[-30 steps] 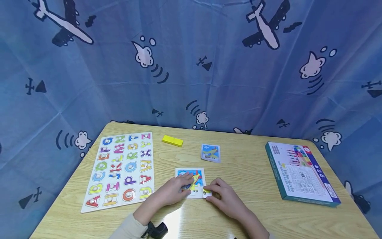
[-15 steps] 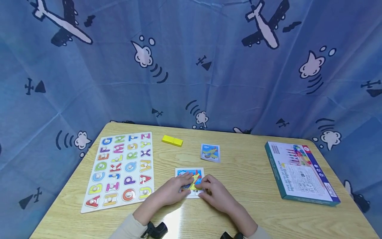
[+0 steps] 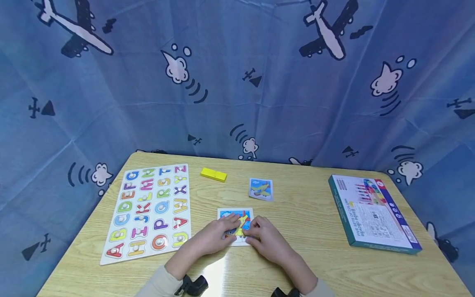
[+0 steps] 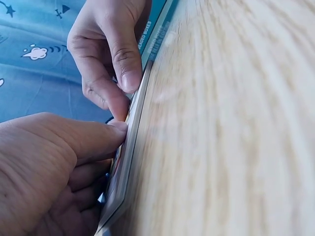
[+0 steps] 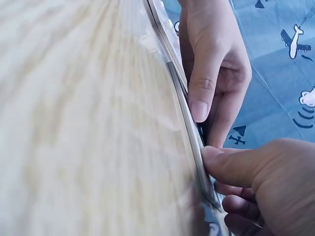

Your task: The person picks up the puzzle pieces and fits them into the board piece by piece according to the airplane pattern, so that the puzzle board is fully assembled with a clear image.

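Observation:
A small square jigsaw puzzle with a white border and a yellow plane on blue lies flat on the table. My left hand rests on its left part, fingers stretched over the picture and thumb near the lower edge. At the lower right corner, my right hand has its index finger and thumb close together on a puzzle piece, largely hidden under the fingertips. In the left wrist view, the puzzle's edge sits low on the wood, both thumbs right at it. A matching plane picture card lies behind the puzzle.
An alphabet board with knobbed letters takes up the table's left side. A yellow block lies toward the back. At the right stands a flat boxed toy set. A blue plane-patterned curtain hangs behind the table.
My right hand has moved left, bringing the pinched white-and-yellow piece from beside the puzzle to its lower right corner. The left hand has stayed in place.

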The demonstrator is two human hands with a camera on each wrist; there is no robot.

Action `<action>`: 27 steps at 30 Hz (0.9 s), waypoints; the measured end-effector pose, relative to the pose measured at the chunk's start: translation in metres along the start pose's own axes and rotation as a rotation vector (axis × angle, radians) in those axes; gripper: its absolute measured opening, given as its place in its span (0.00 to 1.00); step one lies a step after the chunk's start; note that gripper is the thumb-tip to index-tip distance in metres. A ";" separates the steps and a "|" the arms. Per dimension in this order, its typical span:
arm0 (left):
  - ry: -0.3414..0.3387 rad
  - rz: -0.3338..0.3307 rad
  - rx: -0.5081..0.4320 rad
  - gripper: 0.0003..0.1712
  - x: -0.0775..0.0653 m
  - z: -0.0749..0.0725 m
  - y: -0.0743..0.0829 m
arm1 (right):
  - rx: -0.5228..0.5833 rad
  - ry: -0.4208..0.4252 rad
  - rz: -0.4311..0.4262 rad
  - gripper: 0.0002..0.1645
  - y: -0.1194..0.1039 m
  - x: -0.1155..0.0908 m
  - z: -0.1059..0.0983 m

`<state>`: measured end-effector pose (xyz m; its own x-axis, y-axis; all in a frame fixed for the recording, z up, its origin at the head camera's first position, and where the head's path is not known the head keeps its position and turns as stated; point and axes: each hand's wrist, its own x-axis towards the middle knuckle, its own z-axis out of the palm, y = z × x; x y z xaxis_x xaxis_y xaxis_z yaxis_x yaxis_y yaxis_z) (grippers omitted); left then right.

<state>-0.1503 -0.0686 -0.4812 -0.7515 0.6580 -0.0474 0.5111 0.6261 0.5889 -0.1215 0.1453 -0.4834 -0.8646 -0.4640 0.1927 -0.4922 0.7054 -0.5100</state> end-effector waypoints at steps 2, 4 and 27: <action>-0.001 0.004 0.007 0.27 0.000 0.000 -0.001 | -0.011 -0.003 0.017 0.13 -0.002 0.001 0.001; 0.002 0.008 0.013 0.27 0.000 0.000 -0.002 | 0.038 -0.005 0.068 0.13 -0.004 0.004 0.001; -0.055 0.087 -0.019 0.29 -0.004 -0.011 -0.010 | 0.131 0.057 0.291 0.21 0.026 -0.030 -0.039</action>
<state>-0.1573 -0.0819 -0.4784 -0.6803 0.7319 -0.0395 0.5651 0.5580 0.6077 -0.1120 0.1986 -0.4696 -0.9731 -0.2200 0.0678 -0.2099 0.7273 -0.6535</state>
